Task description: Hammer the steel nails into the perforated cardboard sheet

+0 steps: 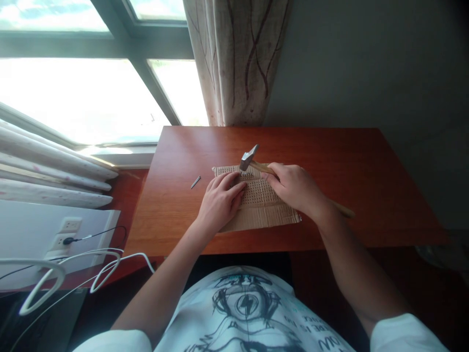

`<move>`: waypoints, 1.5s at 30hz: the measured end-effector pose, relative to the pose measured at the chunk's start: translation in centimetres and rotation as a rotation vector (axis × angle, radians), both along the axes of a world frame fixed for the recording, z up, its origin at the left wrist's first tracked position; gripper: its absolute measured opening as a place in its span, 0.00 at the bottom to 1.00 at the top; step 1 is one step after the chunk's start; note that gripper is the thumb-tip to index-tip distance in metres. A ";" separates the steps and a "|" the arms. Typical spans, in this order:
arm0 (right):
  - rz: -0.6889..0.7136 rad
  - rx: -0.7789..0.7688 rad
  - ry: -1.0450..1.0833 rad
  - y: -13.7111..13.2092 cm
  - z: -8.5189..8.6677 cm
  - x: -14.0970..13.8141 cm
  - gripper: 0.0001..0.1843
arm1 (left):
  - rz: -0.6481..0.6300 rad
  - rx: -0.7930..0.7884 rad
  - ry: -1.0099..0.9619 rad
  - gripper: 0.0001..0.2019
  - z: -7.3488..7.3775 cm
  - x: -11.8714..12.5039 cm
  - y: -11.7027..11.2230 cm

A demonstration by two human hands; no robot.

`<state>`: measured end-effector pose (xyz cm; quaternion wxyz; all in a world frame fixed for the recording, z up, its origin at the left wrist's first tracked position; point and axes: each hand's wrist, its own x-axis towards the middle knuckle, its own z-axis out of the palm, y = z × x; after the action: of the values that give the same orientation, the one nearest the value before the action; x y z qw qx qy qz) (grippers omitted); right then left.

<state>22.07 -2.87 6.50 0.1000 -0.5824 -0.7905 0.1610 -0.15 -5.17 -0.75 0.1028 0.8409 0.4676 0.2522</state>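
My right hand is wrapped round the wooden handle of a hammer, gripping it partway along. The handle's end sticks out beyond my right forearm. The metal head is just above the far part of a brown cardboard piece, close to my left fingertips. Rows of small holes cover much of the cardboard. My left hand rests on its left side, fingers stretched forward and thumb apart; nothing shows between them. Left of that hand lies a thin metal rod, like a nail, on the table.
The reddish wooden table stands by a bright window, a patterned curtain and a dark wall. On the left, a wall socket holds a black plug, and white cables loop near the table's front left corner.
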 end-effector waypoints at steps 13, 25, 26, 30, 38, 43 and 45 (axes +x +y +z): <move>-0.020 0.003 0.076 -0.8 0.6 0.4 0.16 | -0.003 0.002 -0.048 0.14 -0.3 -0.1 0.0; -0.004 -0.017 0.041 -0.3 -1.1 -0.4 0.18 | -0.003 0.016 -0.062 0.14 -0.6 -0.2 0.1; -0.008 -0.016 0.049 -0.3 -1.2 -0.3 0.18 | -0.004 0.017 -0.062 0.14 -0.5 -0.2 0.1; -0.023 -0.012 0.042 -0.4 -1.3 -0.2 0.18 | -0.004 0.011 -0.064 0.14 -0.4 -0.1 0.1; -0.012 -0.015 0.033 -0.3 -1.4 -0.4 0.18 | 0.001 -0.001 -0.074 0.14 -0.3 -0.1 0.1; -0.016 0.000 0.031 -0.2 -1.8 -0.5 0.17 | 0.004 0.006 -0.070 0.14 -0.4 -0.1 0.1; -0.015 -0.001 0.026 -0.2 -2.1 -0.5 0.18 | 0.005 0.011 -0.072 0.14 -0.4 -0.1 0.1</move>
<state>21.54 -3.03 4.42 0.1113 -0.5860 -0.7848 0.1681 -0.26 -5.03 -1.13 0.1142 0.8305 0.4645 0.2854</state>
